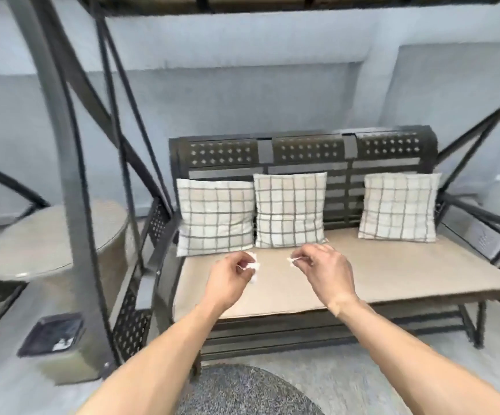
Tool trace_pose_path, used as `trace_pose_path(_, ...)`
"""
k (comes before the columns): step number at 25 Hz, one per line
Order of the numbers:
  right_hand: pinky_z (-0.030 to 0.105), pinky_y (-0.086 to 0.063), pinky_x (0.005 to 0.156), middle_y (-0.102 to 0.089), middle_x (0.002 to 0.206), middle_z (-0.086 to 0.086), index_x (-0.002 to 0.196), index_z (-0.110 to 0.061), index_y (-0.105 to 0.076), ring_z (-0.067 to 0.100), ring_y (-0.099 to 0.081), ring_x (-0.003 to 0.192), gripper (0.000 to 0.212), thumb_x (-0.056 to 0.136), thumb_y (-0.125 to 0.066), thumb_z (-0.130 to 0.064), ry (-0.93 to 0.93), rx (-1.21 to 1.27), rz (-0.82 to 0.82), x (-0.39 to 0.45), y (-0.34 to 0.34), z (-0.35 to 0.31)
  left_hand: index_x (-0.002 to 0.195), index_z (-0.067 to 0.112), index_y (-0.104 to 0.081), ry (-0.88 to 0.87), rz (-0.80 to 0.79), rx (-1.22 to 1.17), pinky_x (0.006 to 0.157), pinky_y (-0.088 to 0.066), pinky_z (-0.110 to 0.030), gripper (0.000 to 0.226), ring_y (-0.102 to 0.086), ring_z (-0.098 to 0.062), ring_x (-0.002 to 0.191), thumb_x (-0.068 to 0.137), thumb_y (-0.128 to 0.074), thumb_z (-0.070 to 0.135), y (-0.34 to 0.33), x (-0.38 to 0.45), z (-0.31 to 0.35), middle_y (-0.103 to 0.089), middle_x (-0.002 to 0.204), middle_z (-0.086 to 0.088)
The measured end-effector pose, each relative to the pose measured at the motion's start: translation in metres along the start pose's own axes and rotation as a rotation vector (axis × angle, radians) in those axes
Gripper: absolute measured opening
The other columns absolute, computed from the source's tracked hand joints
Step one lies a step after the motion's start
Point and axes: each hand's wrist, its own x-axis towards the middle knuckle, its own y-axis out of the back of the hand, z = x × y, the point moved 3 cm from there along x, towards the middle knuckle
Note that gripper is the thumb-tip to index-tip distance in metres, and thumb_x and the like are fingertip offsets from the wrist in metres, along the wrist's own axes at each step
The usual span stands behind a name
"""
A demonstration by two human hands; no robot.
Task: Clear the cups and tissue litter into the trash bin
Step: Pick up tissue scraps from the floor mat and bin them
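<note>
My left hand (231, 275) hovers over the swing seat's beige cushion (392, 274), fingers closed on a crumpled white tissue (253, 266). To its right, my right hand (322, 268) pinches a smaller white tissue scrap (291, 260) between thumb and fingertips. Both hands are just in front of the checked pillows. The trash bin (52, 335), a dark square opening with something white inside, stands on the floor at the lower left. No cups are in view.
Three checked pillows (289, 209) lean on the metal swing back. The dark swing frame posts (72, 205) rise between the seat and the bin. A round table (48, 241) stands left. A grey rug (242, 390) lies below.
</note>
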Motion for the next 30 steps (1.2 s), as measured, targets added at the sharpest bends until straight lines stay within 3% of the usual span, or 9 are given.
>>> trace_pose_path(10, 0.027, -0.040, 0.071, -0.070, 0.088, -0.014, 0.086, -0.032, -0.070, 0.013, -0.060, 0.092, 0.005, 0.084, -0.070, -0.028, 0.311, 0.181, -0.266, -0.001, -0.088, -0.169, 0.095, 0.023, -0.069, 0.238, 0.364, 0.203, 0.076, -0.044, -0.021, 0.012, -0.054, -0.001, 0.069, 0.083, -0.070, 0.018, 0.184, -0.104, -0.067, -0.061, 0.083, 0.011)
trace_pose_path(20, 0.030, -0.045, 0.073, -0.067, 0.085, -0.014, 0.086, -0.032, -0.068, 0.013, -0.058, 0.092, 0.004, 0.084, -0.069, -0.029, 0.660, 0.319, -0.415, -0.046, -0.197, -0.412, 0.094, 0.021, -0.069, 0.500, 0.650, 0.310, 0.080, -0.049, -0.031, 0.015, -0.062, -0.013, 0.078, 0.081, -0.068, 0.015, 0.378, -0.235, -0.184, -0.067, 0.091, 0.004)
trace_pose_path(30, 0.031, -0.046, 0.070, -0.065, 0.082, -0.013, 0.089, -0.032, -0.070, 0.011, -0.057, 0.089, 0.005, 0.086, -0.069, -0.028, 0.692, 0.324, -0.484, -0.068, -0.294, -0.587, 0.088, 0.035, -0.065, 0.592, 0.772, 0.290, 0.078, -0.052, -0.033, 0.017, -0.060, -0.007, 0.078, 0.081, -0.067, 0.020, 0.528, -0.306, -0.311, -0.064, 0.090, 0.011)
